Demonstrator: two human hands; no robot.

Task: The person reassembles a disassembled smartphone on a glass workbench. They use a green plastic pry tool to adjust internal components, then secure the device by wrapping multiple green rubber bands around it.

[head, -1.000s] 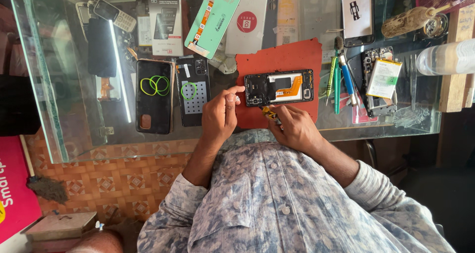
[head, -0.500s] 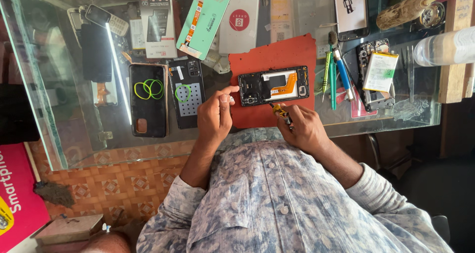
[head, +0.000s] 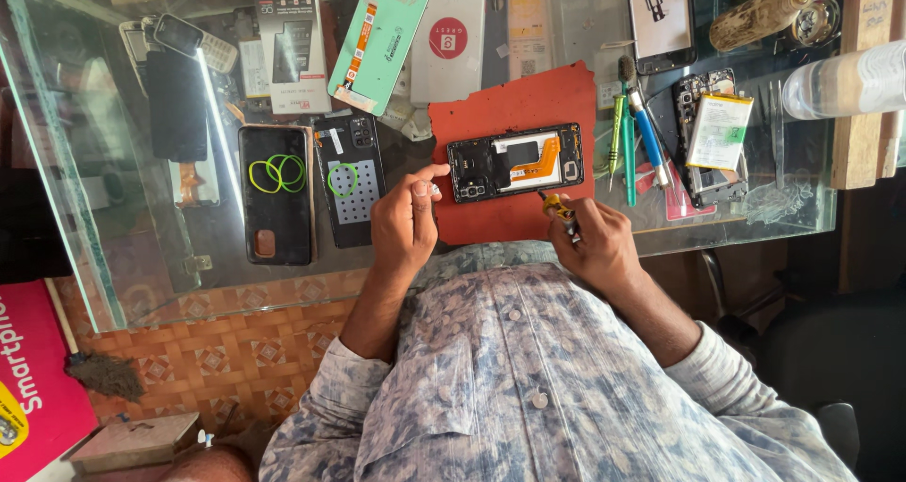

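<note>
While the opened phone [head: 515,161] keeps its place on the red mat [head: 510,114], the right hand [head: 596,246] has drawn the yellow-handled screwdriver [head: 559,210] slightly back, its tip now at the phone's near edge. That hand is clamped around the handle. The left hand [head: 404,223] stays at the phone's left end, fingers pinched together there. The phone's long axis runs left-right across the mat, camera end toward the left hand.
</note>
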